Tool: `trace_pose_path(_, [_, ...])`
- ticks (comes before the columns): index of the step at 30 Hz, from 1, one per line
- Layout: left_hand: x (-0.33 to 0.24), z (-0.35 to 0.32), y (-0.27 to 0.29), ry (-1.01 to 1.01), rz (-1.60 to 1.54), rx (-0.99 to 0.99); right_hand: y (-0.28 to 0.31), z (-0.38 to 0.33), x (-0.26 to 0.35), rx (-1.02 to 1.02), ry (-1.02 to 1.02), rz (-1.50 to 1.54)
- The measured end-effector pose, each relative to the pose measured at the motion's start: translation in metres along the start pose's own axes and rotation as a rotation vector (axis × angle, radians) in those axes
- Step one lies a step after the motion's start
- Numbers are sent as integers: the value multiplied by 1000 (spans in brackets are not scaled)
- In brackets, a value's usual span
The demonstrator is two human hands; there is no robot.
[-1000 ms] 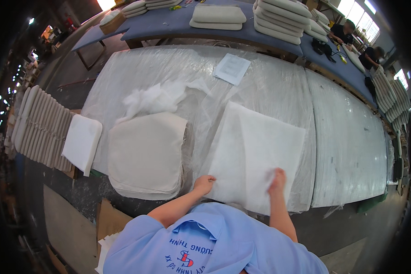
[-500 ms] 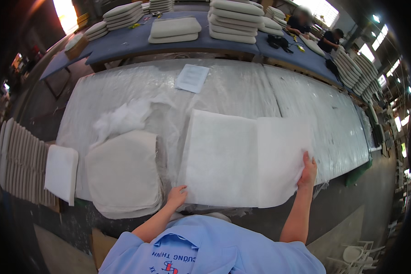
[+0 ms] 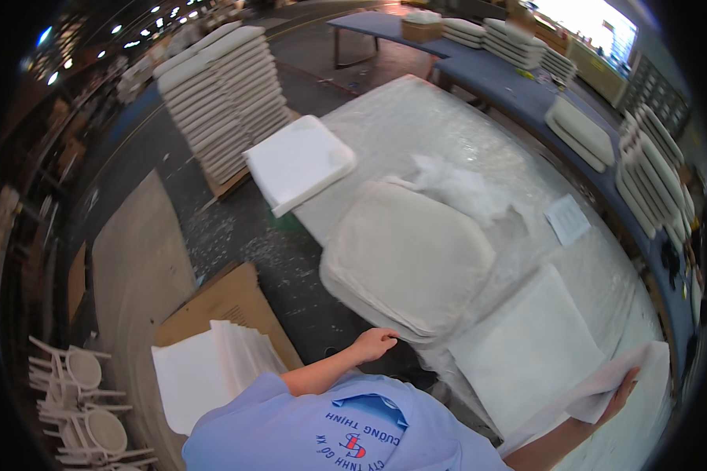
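Observation:
My right hand (image 3: 622, 392) grips a thin white fabric sheet (image 3: 585, 404), which is lifted and folded over at the right. Part of that hand is hidden by the sheet. Beneath and beside it, a flat white sheet (image 3: 526, 345) lies on the plastic-covered table. My left hand (image 3: 375, 344) is at the near table edge, its fingers curled with nothing visible in them. It is close to the lower edge of a stack of beige fabric covers (image 3: 408, 255), and I cannot tell whether they touch.
White fluffy stuffing (image 3: 463, 188) lies behind the covers. A white cushion (image 3: 300, 161) rests at the table corner, near tall cushion stacks (image 3: 224, 102). On the left floor are more white sheets (image 3: 204, 373) over cardboard (image 3: 239, 302), and white chair frames (image 3: 86, 392). A paper (image 3: 567, 220) lies farther back.
My view has swung to the left, bringing the floor sheets and chair frames in. My left hand has come away from the flat sheet. My right hand still holds its sheet, now more folded.

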State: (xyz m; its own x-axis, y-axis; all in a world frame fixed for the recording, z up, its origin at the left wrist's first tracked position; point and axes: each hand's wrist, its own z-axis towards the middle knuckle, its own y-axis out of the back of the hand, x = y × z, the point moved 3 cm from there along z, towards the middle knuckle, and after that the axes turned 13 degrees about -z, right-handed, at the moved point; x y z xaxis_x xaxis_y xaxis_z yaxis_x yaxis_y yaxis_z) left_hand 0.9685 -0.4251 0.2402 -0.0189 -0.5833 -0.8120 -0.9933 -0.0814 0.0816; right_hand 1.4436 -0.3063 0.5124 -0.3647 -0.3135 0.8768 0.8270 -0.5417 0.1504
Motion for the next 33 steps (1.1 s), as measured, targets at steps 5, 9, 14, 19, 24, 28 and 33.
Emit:
trace_pose_path(5, [48,-54,123,-5,-60,-171,-108,-28,50,18,-169,213])
trace_pose_path(9, [95,-105,229,-9,-165,-429,-216,-77,116,122,-85,277])
trace_pose_path(14, [123,-153,312,59,-553,-627,-319,-101,126,158,367,136])
trace_pose_path(19, [134,-156,351,160,-712,-585,-441,-94,102,368,24,296])
trace_pose_path(24, [81,-116,412,36,-701,-370,-604,-141,170,476,-314,654])
trace_pose_path(28, [-22,-47,484,-200,-572,26,-723,-163,200,361,-237,707])
trace_pose_path(33, [-193,30,537,-418,-339,135,-852,-186,239,279,-217,824])
